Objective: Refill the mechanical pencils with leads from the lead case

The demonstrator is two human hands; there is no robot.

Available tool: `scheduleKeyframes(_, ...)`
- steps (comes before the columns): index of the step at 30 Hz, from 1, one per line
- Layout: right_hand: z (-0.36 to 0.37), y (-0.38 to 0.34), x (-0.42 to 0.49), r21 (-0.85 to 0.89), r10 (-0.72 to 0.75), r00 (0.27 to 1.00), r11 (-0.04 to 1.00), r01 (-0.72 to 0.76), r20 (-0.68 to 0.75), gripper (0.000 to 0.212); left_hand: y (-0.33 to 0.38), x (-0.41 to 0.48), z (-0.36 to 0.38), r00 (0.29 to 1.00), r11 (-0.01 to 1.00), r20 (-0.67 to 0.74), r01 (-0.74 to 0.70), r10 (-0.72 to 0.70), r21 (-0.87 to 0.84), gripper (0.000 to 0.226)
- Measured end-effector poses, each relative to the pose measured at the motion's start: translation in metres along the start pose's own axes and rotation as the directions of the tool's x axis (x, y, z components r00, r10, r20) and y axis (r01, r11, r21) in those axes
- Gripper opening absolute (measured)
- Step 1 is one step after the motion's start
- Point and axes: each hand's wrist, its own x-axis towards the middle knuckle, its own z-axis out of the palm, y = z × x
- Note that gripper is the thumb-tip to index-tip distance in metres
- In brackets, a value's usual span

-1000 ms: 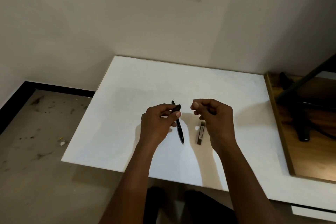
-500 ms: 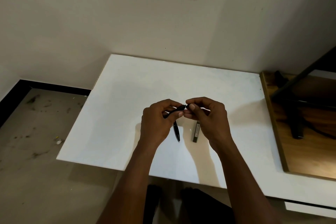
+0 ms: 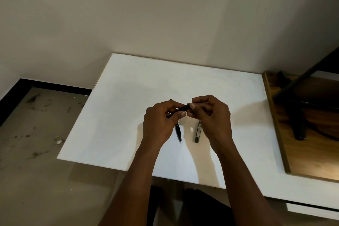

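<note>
The held pencil [image 3: 180,109] hangs a little above the white table [image 3: 128,101], between the two hands. The left hand [image 3: 158,124] curls its thumb and fingers round the dark barrel, and the right hand [image 3: 211,115] pinches the raised end of it, thumb and forefinger closed narrow. We cannot tell if these fingertips also carry a lead or a small cap, because such a thing is too thin and dark in this view. Below the left hand the second pencil [image 3: 178,133] lies on the table with its tip toward the person. Just to its right lies the lead case [image 3: 197,132], flat (the two are near, almost parallel, not touching). Further right a wooden surface [image 3: 311,152] borders the table. We judge that the step is work on the open end of the barrel. The danger is the lead: if it meets the hole at an angle, or the pinch is too hard, it can snap. A dropped piece may roll off the table to the dirty floor [image 3: 36,152]. Also the right wrist hangs above the case and can push it when it comes down.
</note>
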Motion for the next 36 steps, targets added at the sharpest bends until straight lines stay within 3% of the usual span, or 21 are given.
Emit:
scheduleKeyframes(8,0.013,0.003,-0.006,0.049,0.023,0.999,0.999,-0.022,-0.034,0.012,0.008,-0.005,0.003,0.997,0.995,-0.019,0.073,-0.074,-0.063,0.008)
scheduleKeyframes(11,0.011,0.003,-0.005,0.087,0.028,1.0,0.996,-0.027,-0.005,0.016,0.012,-0.006,0.001,0.993,0.979,0.001,0.117,-0.118,-0.167,0.007)
scheduleKeyframes(16,0.016,-0.002,-0.005,0.303,0.185,0.978,0.93,-0.206,0.097,0.022,0.02,-0.005,0.001,0.954,0.81,0.138,0.298,-0.265,-0.505,0.029)
scheduleKeyframes(20,0.012,-0.001,-0.003,0.295,0.238,0.938,0.904,-0.308,0.251,0.031,0.021,-0.004,0.001,0.929,0.728,0.214,0.37,-0.303,-0.577,0.04)
scheduleKeyframes(23,0.01,-0.001,-0.001,0.374,0.22,0.948,0.879,-0.296,0.232,0.031,0.02,-0.003,0.0,0.911,0.692,0.285,0.412,-0.298,-0.592,0.046)
scheduleKeyframes(26,0.005,-0.004,0.006,0.614,0.231,0.968,0.751,-0.241,0.098,0.029,0.017,-0.001,-0.005,0.903,0.713,0.278,0.43,-0.328,-0.554,0.038)
scheduleKeyframes(29,-0.007,-0.008,0.012,0.859,0.268,0.962,0.483,-0.17,0.04,0.031,0.012,0.0,-0.013,0.892,0.733,0.287,0.45,-0.349,-0.509,0.036)
scheduleKeyframes(32,-0.02,-0.006,0.013,0.93,0.257,0.962,0.323,-0.174,0.091,0.044,0.01,-0.003,-0.016,0.851,0.754,0.389,0.505,-0.353,-0.42,0.026)
scheduleKeyframes(36,-0.028,-0.005,0.009,0.945,0.225,0.96,0.242,-0.218,0.164,0.051,0.013,-0.006,-0.015,0.794,0.751,0.513,0.546,-0.325,-0.371,0.018)
